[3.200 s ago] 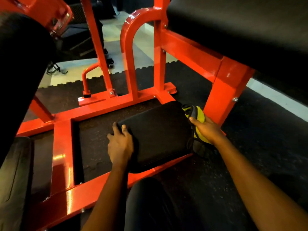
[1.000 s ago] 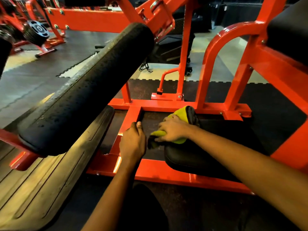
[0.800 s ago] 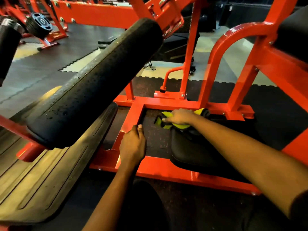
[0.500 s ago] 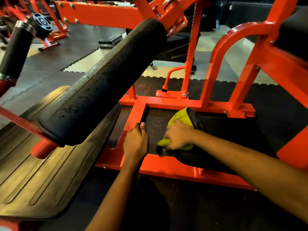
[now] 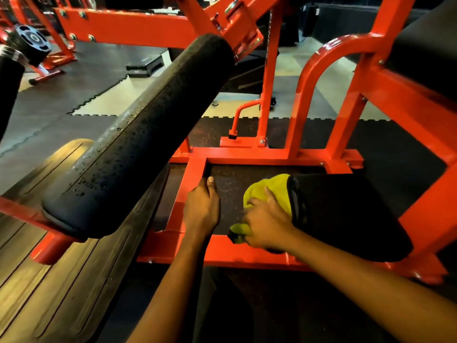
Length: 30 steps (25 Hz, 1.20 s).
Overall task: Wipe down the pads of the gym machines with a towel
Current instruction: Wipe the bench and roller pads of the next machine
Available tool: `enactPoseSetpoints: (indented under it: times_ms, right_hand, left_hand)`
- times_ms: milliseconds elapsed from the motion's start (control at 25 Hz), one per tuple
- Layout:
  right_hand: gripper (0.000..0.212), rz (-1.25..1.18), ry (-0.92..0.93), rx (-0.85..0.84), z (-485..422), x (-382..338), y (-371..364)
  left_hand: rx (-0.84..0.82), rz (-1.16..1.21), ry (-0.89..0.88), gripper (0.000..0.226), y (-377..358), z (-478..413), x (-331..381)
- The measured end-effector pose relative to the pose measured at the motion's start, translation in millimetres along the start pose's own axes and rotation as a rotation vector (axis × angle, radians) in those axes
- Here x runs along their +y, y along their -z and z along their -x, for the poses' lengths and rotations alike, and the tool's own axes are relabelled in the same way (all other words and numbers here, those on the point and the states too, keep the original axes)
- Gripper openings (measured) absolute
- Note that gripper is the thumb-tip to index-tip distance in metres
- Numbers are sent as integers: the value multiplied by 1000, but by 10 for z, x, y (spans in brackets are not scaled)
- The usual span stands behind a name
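Note:
A low black knee pad (image 5: 346, 214) sits inside the red machine frame (image 5: 247, 154) near the floor. My right hand (image 5: 265, 222) grips a yellow-green towel (image 5: 270, 191) and holds it against the pad's left side. My left hand (image 5: 201, 207) grips the red upright bar of the frame just left of the towel, thumb on top. A long black roller pad (image 5: 148, 134) slants across the left half of the view, its surface dotted with droplets. Another black pad (image 5: 425, 53) sits at the upper right.
A ribbed black foot platform (image 5: 61, 280) lies at the lower left under the roller pad. Red frame tubes rise ahead and to the right. A weight plate (image 5: 32, 40) and other red machines stand at the far left. Black rubber floor mats surround the machine.
My right hand has slid the towel along the pad's left side, away and then back towards me. My left hand stays on the red bar. The view has shifted slightly.

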State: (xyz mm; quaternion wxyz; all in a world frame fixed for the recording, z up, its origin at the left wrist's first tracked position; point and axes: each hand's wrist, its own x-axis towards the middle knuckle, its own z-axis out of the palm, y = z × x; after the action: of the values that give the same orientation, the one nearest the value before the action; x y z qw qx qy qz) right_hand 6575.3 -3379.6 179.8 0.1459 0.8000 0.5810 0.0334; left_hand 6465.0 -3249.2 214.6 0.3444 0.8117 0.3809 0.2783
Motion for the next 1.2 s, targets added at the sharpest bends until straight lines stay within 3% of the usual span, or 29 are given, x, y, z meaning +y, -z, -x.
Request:
enactPoseSetpoints:
  times_ms: [80,320,560,680,880,960,1080,1200]
  right_hand:
    - [41,-49,-39,230,332,-101,-250]
    - [39,-89,-302,244,199,-261,-362]
    - [47,-72,-298,582,1255,-229,-770]
    - [58,0,-393,575,1185,-298,-918]
    - [45,43,-449,573,851,-350,-942]
    - [64,97,-462,577,1209,-154,-978]
    - [91,38,-596,514,1641,231,-974]
    - [78,-196,-818,626,1486,58,-880]
  left_hand:
    - [1,26,-33,42,-117,-87,-19]
    - [-72,25,-73,60,-323,-134,57]
    - [-261,10,-85,63,-496,-157,99]
    - [-312,0,-77,52,-550,-192,127]
    - [-413,3,-59,45,-759,-245,198]
    - [-525,-26,1,48,-894,-204,266]
    - [-637,-57,115,61,-1087,-106,321]
    - [-592,-27,161,62,-1212,14,295]
